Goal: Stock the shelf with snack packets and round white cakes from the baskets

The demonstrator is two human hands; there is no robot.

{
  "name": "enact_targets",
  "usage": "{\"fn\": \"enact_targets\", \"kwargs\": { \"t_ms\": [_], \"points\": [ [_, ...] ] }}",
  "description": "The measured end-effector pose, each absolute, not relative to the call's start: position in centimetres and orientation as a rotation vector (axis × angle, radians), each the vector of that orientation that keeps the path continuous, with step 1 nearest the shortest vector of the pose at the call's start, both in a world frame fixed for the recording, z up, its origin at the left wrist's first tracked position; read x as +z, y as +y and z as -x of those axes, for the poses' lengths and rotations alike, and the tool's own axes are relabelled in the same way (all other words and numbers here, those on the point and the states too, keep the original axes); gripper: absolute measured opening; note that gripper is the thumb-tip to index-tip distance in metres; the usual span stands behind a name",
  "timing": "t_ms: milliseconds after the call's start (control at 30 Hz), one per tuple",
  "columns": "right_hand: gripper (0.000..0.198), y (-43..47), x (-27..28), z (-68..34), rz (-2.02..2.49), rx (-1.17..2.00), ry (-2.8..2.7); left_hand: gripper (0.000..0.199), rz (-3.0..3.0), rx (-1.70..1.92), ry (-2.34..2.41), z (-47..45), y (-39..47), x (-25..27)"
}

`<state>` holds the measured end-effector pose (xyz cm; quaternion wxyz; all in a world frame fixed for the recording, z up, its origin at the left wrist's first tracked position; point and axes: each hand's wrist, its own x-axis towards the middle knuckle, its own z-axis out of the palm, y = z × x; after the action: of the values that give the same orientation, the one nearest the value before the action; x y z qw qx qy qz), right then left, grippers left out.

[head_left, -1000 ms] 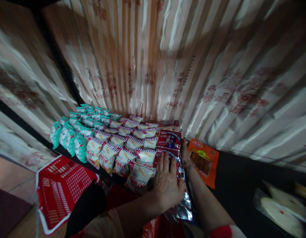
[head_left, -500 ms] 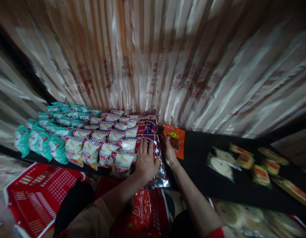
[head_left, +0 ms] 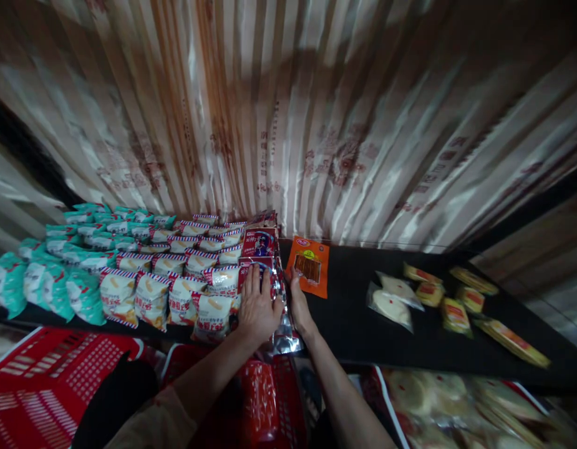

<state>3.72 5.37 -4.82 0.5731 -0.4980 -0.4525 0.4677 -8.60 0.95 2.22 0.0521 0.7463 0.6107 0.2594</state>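
Note:
My left hand (head_left: 259, 312) lies flat, palm down, on a row of dark red foil snack packets (head_left: 259, 243), fingers stretched out. Along the packets' right side stands my right hand (head_left: 299, 305), its fingers reaching forward against their edge and partly hidden. Just beyond it, an orange snack packet (head_left: 309, 267) with a window lies flat on the black shelf (head_left: 347, 312). To the left of the red packets, several white snack bags (head_left: 216, 317) with striped tops stand in rows.
Several teal bags (head_left: 85, 296) fill the shelf's left end. White round items in clear wrap (head_left: 391, 307) and small yellow packets (head_left: 455, 317) lie to the right. Below are red baskets (head_left: 58, 380) and a crate of wrapped discs (head_left: 438, 399). A pleated curtain (head_left: 288, 125) hangs behind.
The view has shifted, so the shelf goods appear farther left. My hands keep their places on and beside the red packets.

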Motion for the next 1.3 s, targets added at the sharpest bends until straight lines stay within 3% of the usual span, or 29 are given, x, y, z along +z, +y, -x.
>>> {"fn": "enact_targets", "kwargs": {
  "t_ms": [200,533,667,933,1133,1300],
  "points": [
    [0.080,5.0,-3.8,-3.7,1.174,1.192,-1.034,0.060,-2.279,0.778,1.894,8.3,1.0,2.0],
    [0.068,5.4,-4.2,-5.0,1.145,1.120,-1.105,0.058,-2.300,0.898,1.907,8.4,0.8,1.4],
    [0.063,5.6,-3.6,-6.0,1.213,0.970,-1.182,0.057,-2.308,0.974,1.917,8.1,0.5,1.3],
    [0.043,7.9,-3.4,-11.5,1.444,0.325,-1.515,0.056,-2.341,1.029,1.971,7.6,0.5,2.1],
    [0.041,8.6,-5.4,-13.7,1.713,0.370,-1.586,0.046,-2.359,1.066,1.774,3.8,-2.2,4.5],
    [0.045,9.0,-4.6,-13.7,1.798,0.388,-1.667,0.048,-2.167,0.821,1.555,-0.9,-4.5,4.0]
  ]
}}
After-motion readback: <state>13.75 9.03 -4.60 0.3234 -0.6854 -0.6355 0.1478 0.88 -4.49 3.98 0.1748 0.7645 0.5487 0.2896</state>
